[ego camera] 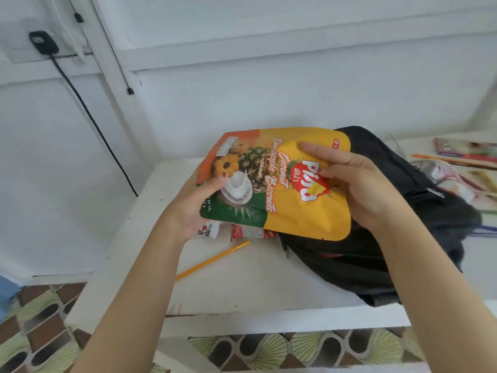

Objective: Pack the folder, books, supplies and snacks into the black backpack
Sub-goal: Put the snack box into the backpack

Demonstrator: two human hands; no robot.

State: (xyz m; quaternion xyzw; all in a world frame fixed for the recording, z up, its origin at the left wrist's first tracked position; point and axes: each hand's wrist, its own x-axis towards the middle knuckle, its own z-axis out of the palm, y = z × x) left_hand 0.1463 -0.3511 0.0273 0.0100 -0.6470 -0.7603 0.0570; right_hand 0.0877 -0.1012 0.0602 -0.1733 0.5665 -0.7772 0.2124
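Black backpack [390, 211] lies at 3 o'clock with packing seemingly unfinished: left hand [193, 205] and right hand [360, 184] each pinch the biscuit pouch [295, 211] over it (not yet inside), while snack packets [242, 232], a pencil [212, 261] at 7 o'clock and supplies [462, 154] at 2 o'clock wait outside.

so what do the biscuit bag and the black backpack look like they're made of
The biscuit bag looks like glossy printed plastic film: it buckles where it is gripped and shows a soft sheen. The black backpack looks like matte woven synthetic fabric, likely nylon or polyester: it slumps in soft folds without shine.
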